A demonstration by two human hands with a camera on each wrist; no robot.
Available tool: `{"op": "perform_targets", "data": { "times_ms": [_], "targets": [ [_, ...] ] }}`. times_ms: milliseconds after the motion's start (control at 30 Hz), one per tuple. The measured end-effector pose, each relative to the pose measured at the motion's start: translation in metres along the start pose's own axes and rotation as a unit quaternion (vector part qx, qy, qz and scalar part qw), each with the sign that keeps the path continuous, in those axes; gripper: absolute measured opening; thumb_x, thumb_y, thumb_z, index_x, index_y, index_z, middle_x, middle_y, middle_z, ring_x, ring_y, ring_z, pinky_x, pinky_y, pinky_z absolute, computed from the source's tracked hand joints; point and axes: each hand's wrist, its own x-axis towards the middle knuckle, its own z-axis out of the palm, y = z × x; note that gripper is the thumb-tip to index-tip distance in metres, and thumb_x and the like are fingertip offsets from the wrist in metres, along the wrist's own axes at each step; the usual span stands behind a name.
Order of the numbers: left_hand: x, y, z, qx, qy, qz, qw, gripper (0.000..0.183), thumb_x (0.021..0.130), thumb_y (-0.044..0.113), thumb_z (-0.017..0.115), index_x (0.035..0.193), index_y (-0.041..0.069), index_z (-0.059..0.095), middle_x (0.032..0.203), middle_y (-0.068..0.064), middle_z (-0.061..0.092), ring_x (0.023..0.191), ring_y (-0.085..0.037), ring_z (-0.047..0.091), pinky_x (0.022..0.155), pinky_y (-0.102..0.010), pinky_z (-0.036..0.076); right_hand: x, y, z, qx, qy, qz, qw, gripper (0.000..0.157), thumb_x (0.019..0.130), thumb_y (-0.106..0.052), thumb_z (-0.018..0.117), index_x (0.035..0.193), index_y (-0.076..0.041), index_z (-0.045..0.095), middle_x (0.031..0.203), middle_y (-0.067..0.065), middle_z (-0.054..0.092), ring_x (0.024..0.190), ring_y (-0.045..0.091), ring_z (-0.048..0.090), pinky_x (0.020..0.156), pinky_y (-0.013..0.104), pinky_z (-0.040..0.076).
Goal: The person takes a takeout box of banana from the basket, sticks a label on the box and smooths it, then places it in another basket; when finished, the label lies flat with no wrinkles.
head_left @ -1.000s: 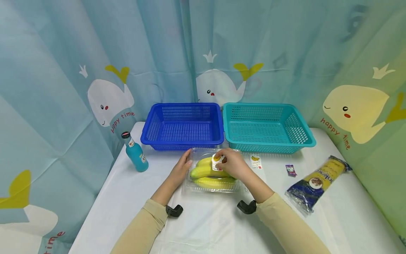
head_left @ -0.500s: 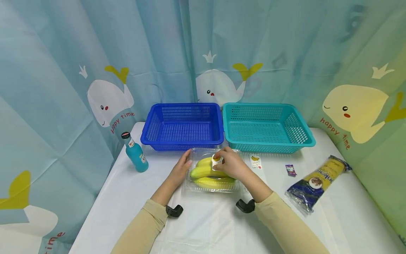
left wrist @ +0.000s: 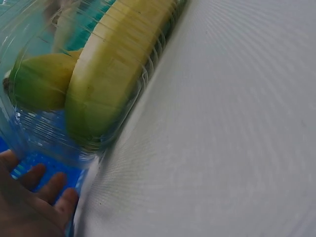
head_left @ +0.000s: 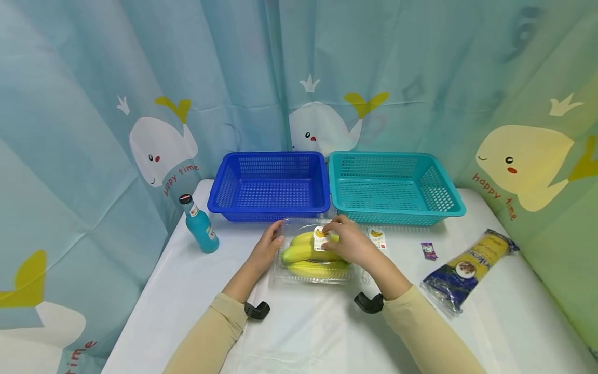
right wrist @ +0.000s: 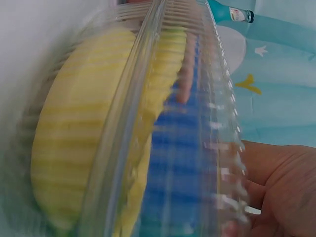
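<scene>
A clear plastic clamshell box [head_left: 306, 279] with yellow-green bananas [head_left: 303, 253] inside lies on the white table, in front of the baskets. My left hand [head_left: 266, 249] rests its fingers along the box's left side; in the left wrist view those fingers [left wrist: 53, 186] are slightly bent and spread by its end. A white sticker [head_left: 320, 236] with a banana picture lies over the lid. At its right edge are the bent fingertips of my right hand [head_left: 351, 241]. In the right wrist view the right hand [right wrist: 286, 190] is close over the box, its fingertips partly hidden.
Behind stand a blue basket [head_left: 268, 213] and a teal basket [head_left: 397, 214], side by side. A second banana sticker [head_left: 377, 239] lies right of the box. Farther right are a small purple packet [head_left: 428, 251] and a yellow-and-blue bag [head_left: 469, 267]. A turquoise bottle [head_left: 202, 228] stands left.
My right hand has shifted slightly right, uncovering more of the sticker and its banana picture. The left hand and the box stay almost where they were.
</scene>
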Motion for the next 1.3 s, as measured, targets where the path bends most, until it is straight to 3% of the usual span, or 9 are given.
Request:
{"op": "perform_targets", "data": {
  "times_ms": [133,233,367,467,567,733,833,1033,1300],
  "targets": [
    [0.0,0.006,-0.004,0.035,0.011,0.01,0.9993,0.054,0.102,0.015,0.045,0.153,0.006,0.031,0.157,-0.019,0.029,0.144,-0.039,0.034,0.121,-0.049,0.029,-0.003,0.003,-0.002,0.001,0.001,-0.001,1.0,0.036,0.087,-0.026,0.076,0.118,-0.01,0.069,0.129,0.014,0.054,0.114,0.035,0.058,0.093,0.049,0.053],
    [0.005,-0.003,-0.007,0.081,0.016,0.021,0.9964,0.055,0.102,0.02,0.048,0.154,0.017,0.033,0.161,-0.01,0.024,0.147,-0.037,0.03,0.119,-0.056,0.027,-0.003,0.004,-0.005,-0.002,0.007,-0.011,1.0,0.037,0.088,-0.027,0.076,0.119,-0.009,0.069,0.128,0.014,0.056,0.114,0.035,0.059,0.093,0.049,0.053],
    [0.003,0.011,-0.015,0.152,0.0,0.032,0.9878,0.053,0.102,0.03,0.051,0.152,0.023,0.037,0.162,-0.005,0.024,0.147,-0.039,0.029,0.114,-0.066,0.028,-0.003,0.005,-0.011,0.0,0.016,-0.014,1.0,0.038,0.089,-0.028,0.074,0.121,-0.008,0.069,0.125,0.013,0.059,0.095,0.025,0.061,0.079,0.041,0.055],
    [0.003,0.026,-0.017,0.19,-0.022,0.035,0.981,0.051,0.102,0.039,0.051,0.15,0.026,0.041,0.161,-0.002,0.029,0.146,-0.036,0.032,0.113,-0.064,0.032,-0.002,0.007,-0.015,0.006,0.014,-0.01,1.0,0.036,0.091,-0.029,0.072,0.121,-0.008,0.069,0.124,0.012,0.06,0.083,0.02,0.057,0.07,0.035,0.05],
    [0.005,0.041,-0.015,0.229,-0.041,0.045,0.9715,0.048,0.101,0.044,0.05,0.146,0.027,0.047,0.157,0.0,0.036,0.145,-0.031,0.035,0.113,-0.058,0.037,0.0,0.01,-0.017,0.003,0.007,-0.008,1.0,0.036,0.091,-0.031,0.071,0.12,-0.009,0.069,0.124,0.011,0.061,0.088,0.023,0.06,0.074,0.037,0.052],
    [0.012,0.064,-0.007,0.294,-0.073,0.077,0.95,0.035,0.102,0.042,0.051,0.128,0.021,0.063,0.132,0.001,0.059,0.128,-0.022,0.052,0.107,-0.045,0.046,0.001,0.014,-0.019,-0.009,-0.016,-0.021,1.0,0.036,0.09,-0.031,0.072,0.118,-0.008,0.069,0.117,0.01,0.065,0.106,0.03,0.062,0.089,0.047,0.053],
    [0.018,0.072,-0.002,0.339,-0.104,0.087,0.9311,0.031,0.101,0.043,0.053,0.115,0.02,0.067,0.116,0.005,0.063,0.113,-0.016,0.056,0.099,-0.037,0.049,0.002,0.015,-0.02,-0.013,-0.028,-0.026,0.999,0.033,0.089,-0.032,0.073,0.113,-0.01,0.069,0.11,0.007,0.065,0.104,0.027,0.061,0.089,0.045,0.053],
    [0.029,0.084,0.006,0.415,-0.158,0.098,0.8907,0.026,0.098,0.047,0.057,0.095,0.022,0.064,0.092,0.007,0.06,0.085,-0.013,0.053,0.078,-0.03,0.047,0.004,0.015,-0.022,-0.022,-0.059,-0.026,0.998,0.028,0.089,-0.033,0.074,0.107,-0.012,0.068,0.105,0.006,0.063,0.098,0.023,0.059,0.085,0.041,0.052],
    [0.038,0.092,0.018,0.482,-0.188,0.072,0.8528,0.044,0.088,0.064,0.061,0.079,0.022,0.054,0.078,0.005,0.051,0.07,-0.012,0.045,0.062,-0.027,0.039,0.009,0.012,-0.024,-0.045,-0.099,-0.005,0.994,0.035,0.084,-0.04,0.078,0.1,-0.012,0.065,0.103,0.006,0.06,0.091,0.02,0.055,0.079,0.037,0.051]
  ]
}}
